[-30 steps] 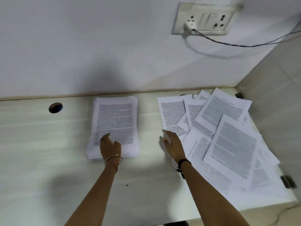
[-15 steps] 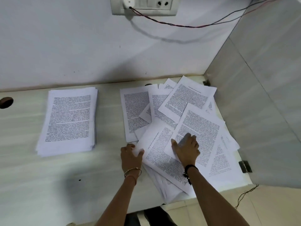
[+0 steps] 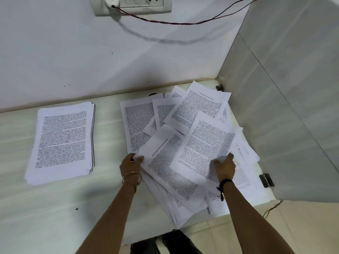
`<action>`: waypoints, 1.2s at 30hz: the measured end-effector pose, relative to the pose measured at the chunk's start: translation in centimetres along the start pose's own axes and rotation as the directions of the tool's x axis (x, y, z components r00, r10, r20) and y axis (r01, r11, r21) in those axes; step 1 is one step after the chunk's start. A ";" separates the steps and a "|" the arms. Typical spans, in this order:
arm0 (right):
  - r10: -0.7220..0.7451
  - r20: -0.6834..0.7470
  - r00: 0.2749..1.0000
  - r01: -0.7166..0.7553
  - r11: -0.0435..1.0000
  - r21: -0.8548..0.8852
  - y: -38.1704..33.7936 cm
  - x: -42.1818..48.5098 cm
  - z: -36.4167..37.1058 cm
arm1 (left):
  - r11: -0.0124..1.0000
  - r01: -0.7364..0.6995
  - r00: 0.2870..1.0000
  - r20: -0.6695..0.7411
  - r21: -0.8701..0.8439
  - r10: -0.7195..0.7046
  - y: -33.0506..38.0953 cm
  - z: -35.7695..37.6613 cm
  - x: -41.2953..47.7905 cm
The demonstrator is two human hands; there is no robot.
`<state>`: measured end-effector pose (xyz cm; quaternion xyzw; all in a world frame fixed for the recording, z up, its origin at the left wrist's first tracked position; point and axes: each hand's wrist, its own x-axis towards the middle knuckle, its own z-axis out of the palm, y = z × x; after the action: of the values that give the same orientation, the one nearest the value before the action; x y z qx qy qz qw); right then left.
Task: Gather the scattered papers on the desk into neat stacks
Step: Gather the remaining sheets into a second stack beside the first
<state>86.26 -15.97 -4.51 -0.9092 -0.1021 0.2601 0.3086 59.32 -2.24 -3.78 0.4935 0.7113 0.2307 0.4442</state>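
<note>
Head view: pale wood-grain worktop (image 3: 55,208). Loose spread of white printed paper sheets (image 3: 139,125) fills its right end, from back-right corner to front edge, some overhanging. Squared stack of white printed sheets (image 3: 62,142) lies left of it near the back edge, apart. Left hand (image 3: 131,166) has quit that stack and now pinches tilted sheet (image 3: 165,162) at its left corner. Right hand (image 3: 224,166) slid right, fingers bent on top sheet (image 3: 205,143) near edge; pinch or press, cannot tell. Judged: next batch being gathered, most still unsorted.

I take this for an office cubicle: printed papers (image 3: 201,143) on a pale desk (image 3: 55,208), a partition (image 3: 284,134) right of the right hand (image 3: 224,167), a socket (image 3: 132,5) beyond.
</note>
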 end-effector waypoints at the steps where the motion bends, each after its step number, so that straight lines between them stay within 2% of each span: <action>1: -0.053 0.026 0.998 0.053 0.999 0.001 -0.1 -0.3 -0.1 | 0.989 0.067 0.998 0.005 -0.133 -0.067 0.4 -0.3 0.9; 3: -0.153 0.069 0.986 0.152 0.988 0.014 -0.4 -0.8 -0.5 | 0.893 0.168 0.986 0.048 -0.417 -0.163 1.0 -0.6 1.5; 5: -0.182 0.120 0.976 0.179 0.983 0.034 -1.1 -1.4 -0.7 | 0.832 0.234 0.972 0.143 -0.503 -0.186 1.5 0.1 0.4; 7: -0.165 0.178 0.970 0.158 0.986 0.052 -2.0 -1.7 -0.9 | 0.829 0.300 0.942 0.282 -0.471 -0.181 1.1 1.7 -2.1; 9: -0.233 0.212 0.949 0.233 0.972 0.025 -1.9 -1.2 -0.8 | 0.863 0.332 0.915 0.350 -0.381 -0.198 0.6 2.8 -4.4; 11: -0.261 0.155 0.953 0.270 0.962 -0.039 -1.4 0.2 -0.8 | 0.895 0.301 0.925 0.328 -0.328 -0.190 0.2 3.0 -4.7; 15: -0.241 0.004 0.971 0.241 0.969 -0.053 -1.2 1.9 -1.6 | 0.947 0.172 0.971 0.207 -0.272 -0.117 0.9 -0.4 -1.9; 21: -0.295 0.220 0.930 0.269 0.953 0.139 -3.2 0.4 -0.1 | 0.941 0.227 0.957 0.235 -0.252 -0.168 -0.5 -3.4 1.4; 23: -0.318 0.189 0.929 0.293 0.945 0.148 -3.7 -0.1 0.9 | 0.965 0.223 0.954 0.236 -0.140 -0.187 -1.1 -3.4 1.5; 25: -0.314 0.081 0.946 0.297 0.939 0.171 -4.0 -0.4 1.2 | 0.976 0.212 0.957 0.214 -0.047 -0.197 -1.5 -3.5 1.3; 27: -0.287 0.028 0.958 0.275 0.938 0.210 -4.0 -0.2 1.0 | 0.966 0.247 0.952 0.207 -0.075 -0.227 -2.0 -4.0 1.2; 28: -0.283 0.045 0.958 0.266 0.938 0.221 -3.8 0.1 0.9 | 0.962 0.258 0.950 0.206 -0.089 -0.236 -2.6 -4.2 1.4; 31: -0.273 0.246 0.930 0.220 0.950 0.222 -3.8 0.1 1.4 | 0.966 0.243 0.944 0.250 -0.082 -0.217 -3.5 -4.4 1.6; 33: -0.331 0.371 0.867 0.302 0.943 0.136 -4.3 -1.3 2.6 | 0.965 0.231 0.941 0.283 -0.128 -0.187 -2.9 -4.0 1.0; 36: -0.418 0.463 0.782 0.480 0.877 -0.018 -3.9 -2.8 5.7 | 0.946 0.258 0.939 0.283 -0.196 -0.197 -1.4 -3.1 0.1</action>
<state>80.69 -10.97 -4.84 -0.7929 -0.4010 0.3727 0.2676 55.94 -2.36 -3.36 0.3786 0.6678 0.1918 0.6115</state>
